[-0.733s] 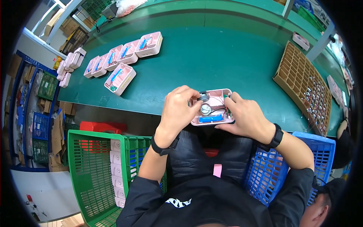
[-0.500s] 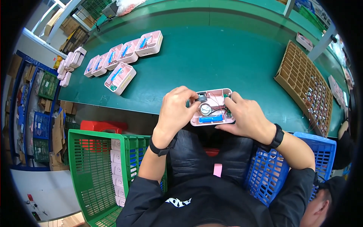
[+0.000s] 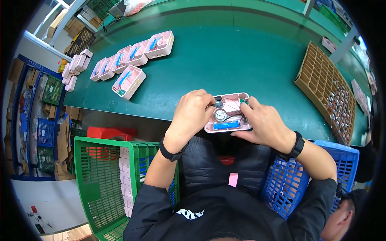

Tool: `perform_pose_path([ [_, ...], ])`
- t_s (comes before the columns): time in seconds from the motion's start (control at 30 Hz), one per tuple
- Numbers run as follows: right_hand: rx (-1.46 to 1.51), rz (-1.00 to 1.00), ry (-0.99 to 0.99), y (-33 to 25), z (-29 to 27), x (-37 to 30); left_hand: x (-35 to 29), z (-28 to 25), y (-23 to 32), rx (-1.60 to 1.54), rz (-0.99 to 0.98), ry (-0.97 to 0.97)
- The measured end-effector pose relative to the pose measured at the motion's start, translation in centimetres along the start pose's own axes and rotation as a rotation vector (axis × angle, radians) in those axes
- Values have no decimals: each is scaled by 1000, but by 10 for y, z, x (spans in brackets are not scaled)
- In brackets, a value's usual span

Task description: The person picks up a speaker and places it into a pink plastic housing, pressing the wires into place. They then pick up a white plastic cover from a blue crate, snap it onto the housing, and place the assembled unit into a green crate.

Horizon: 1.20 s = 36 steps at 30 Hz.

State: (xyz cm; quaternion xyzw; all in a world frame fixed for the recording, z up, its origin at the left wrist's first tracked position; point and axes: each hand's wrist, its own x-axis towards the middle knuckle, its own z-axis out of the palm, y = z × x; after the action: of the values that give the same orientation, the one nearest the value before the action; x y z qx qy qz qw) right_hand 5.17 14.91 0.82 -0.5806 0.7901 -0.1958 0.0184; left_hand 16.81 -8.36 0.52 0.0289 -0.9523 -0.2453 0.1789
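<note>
A pink plastic housing [image 3: 231,129] is held at the table's front edge, its open side up. Inside lie a blue cylindrical battery [image 3: 226,125], a round silver part [image 3: 220,115], a dark round part [image 3: 218,104] and thin wires. My left hand [image 3: 192,110] has thumb and bent fingers closed at the dark round part by the left wall. Its fingertips are partly hidden. Around the right end of the housing, my right hand [image 3: 265,122] grips with the thumb below and fingers over the rim, covering part of a green circuit board.
Several similar pink housings [image 3: 128,83] with blue batteries stand at the table's left. A cardboard divider tray [image 3: 321,74] holding small wired parts lies at the right. Below are a green crate [image 3: 100,140] with pink shells and a blue crate [image 3: 285,180]. A person [image 3: 345,213] is at lower right.
The dark round part sits slightly lower in the housing, with my left fingers still at it. The whole view has shifted slightly; my right hand keeps its grip.
</note>
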Motion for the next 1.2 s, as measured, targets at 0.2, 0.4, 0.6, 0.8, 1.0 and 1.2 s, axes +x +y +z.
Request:
perform_pose_path([
  [0.2, -30, -43, -85, 2, -16, 3, 12, 0, 2, 167, 62, -93],
  [0.4, 196, -148, 40, 8, -58, 15, 29, -16, -11, -77, 127, -175],
  [0.6, 251, -481, -210, 21, -56, 34, 56, 9, -44, -482, -128, -573],
  [0.8, 397, -422, -208, 21, -43, 42, 66, 18, -54, -648, -379, -662],
  [1.0, 881, 62, -130, 28, -38, 51, 69, 16, -44, -458, -437, -632],
  [1.2, 824, 14, -10, 36, -16, 50, 44, -3, -40, -418, -140, -390],
])
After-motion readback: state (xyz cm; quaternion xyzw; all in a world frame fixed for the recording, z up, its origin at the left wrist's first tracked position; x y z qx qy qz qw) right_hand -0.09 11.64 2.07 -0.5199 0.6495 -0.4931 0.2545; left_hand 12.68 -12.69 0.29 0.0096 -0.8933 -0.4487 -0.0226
